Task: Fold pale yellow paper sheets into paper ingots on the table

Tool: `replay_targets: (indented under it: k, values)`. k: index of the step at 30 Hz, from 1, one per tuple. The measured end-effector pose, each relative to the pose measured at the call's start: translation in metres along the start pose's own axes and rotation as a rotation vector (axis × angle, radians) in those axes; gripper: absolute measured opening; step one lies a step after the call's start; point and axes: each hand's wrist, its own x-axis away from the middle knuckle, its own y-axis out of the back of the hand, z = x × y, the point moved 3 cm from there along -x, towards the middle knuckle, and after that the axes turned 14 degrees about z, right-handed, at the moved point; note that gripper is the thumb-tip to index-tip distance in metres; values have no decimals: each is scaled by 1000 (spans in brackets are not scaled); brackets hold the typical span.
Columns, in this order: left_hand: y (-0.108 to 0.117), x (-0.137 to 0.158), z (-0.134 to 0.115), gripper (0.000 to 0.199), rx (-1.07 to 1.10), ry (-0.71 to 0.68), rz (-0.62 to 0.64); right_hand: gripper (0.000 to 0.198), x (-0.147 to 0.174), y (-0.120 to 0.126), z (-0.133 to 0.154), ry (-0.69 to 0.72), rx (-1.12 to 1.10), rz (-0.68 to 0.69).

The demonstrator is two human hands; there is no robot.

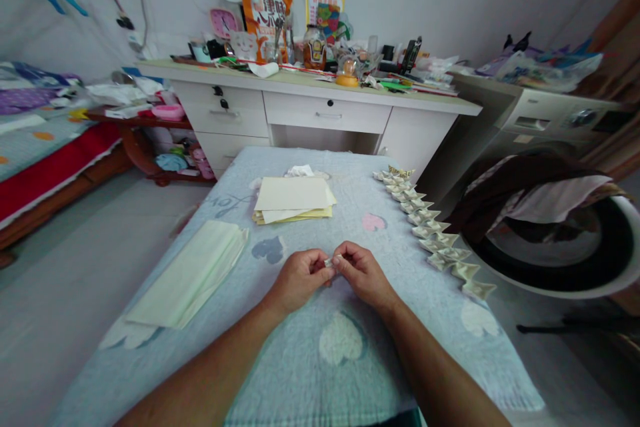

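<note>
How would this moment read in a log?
left hand: pinching small pale piece | right hand: pinching same | folded paper row: at right

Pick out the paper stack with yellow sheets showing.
The far stack, beyond the left hand: yellow sheets show under its cream top. The left stack looks pale green, without yellow.

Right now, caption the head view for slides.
Left hand and right hand pinch a small pale piece over heart-patterned cloth; folded paper shapes line the right side.

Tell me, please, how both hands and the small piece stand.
Left hand, right hand: both pinching small piece. Stack beyond, folded row to the right, neither touching the hands.
</note>
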Motion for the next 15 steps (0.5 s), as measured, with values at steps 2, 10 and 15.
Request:
replay_targets:
  k: [2,10,15]
  values:
    - [0,0,0,23,-1,2,-1,24,-1,0,-2,-5,9,-6]
    - [-2,1,-5,27,-12,-7,19,27,-2,3,-6,-31,12,-2]
    - [1,4,-8,28,-100,-37,-44,29,-2,4,-4,-39,45,16]
